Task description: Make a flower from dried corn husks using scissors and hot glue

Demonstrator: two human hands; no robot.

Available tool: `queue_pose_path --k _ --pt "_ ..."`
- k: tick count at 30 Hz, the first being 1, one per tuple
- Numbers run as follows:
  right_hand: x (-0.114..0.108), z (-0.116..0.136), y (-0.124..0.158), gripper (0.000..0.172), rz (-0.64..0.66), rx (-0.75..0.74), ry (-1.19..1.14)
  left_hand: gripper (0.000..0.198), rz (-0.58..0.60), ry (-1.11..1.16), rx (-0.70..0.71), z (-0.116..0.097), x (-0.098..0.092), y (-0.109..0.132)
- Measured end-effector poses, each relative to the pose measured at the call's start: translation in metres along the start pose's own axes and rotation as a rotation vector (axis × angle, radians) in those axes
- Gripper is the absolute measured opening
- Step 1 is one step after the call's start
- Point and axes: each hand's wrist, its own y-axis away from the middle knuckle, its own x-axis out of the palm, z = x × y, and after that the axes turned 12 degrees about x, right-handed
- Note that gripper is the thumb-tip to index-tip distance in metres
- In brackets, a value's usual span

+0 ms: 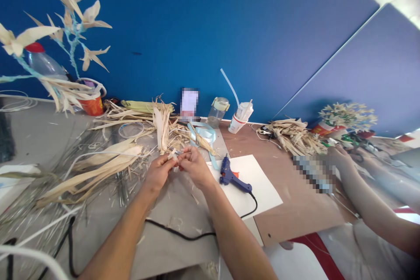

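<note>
My left hand [159, 171] and my right hand [194, 167] meet over the table, thumbs and fingertips pinched together on a small pale piece of corn husk [173, 155]. Its lower part is hidden by my fingers. Just beyond them lie dried corn husks [162, 133] and a light blue ribbon [205, 133]. To the right of my right hand, a dark blue glue gun [233, 176] rests on a white sheet [262, 190]. Long loose husks [98, 166] are spread to the left, over a scatter of thin wires [122, 183].
A husk-flower branch [72, 39] rises at the left by a red cup [92, 105]. Along the wall stand a phone [189, 103], a glass jar [217, 113] and a paper cup [238, 123]. A black cable [177, 232] crosses under my forearms. Another person's arm [364, 192] reaches in at right.
</note>
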Motion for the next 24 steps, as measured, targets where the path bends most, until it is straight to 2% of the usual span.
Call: queue_pose_path --k 7,12,17,21,24 --pt "-0.001 0.004 0.003 0.032 0.059 0.011 0.000 0.021 0.024 0.112 -0.081 -0.004 -0.001 -0.001" --pt "0.002 0.004 0.004 0.036 -0.041 -0.085 0.132 0.023 0.002 0.024 -0.097 0.002 -0.004 -0.003" --pt "0.003 -0.003 0.003 0.036 -0.081 -0.173 0.315 0.022 0.030 -0.017 -0.041 0.006 -0.004 -0.005" --pt "0.001 -0.006 0.001 0.028 -0.091 -0.165 0.352 0.020 0.062 -0.032 -0.025 0.003 -0.002 -0.003" --pt "0.000 -0.006 0.001 0.025 -0.047 -0.086 0.272 0.021 0.045 -0.021 -0.048 0.002 -0.001 -0.003"
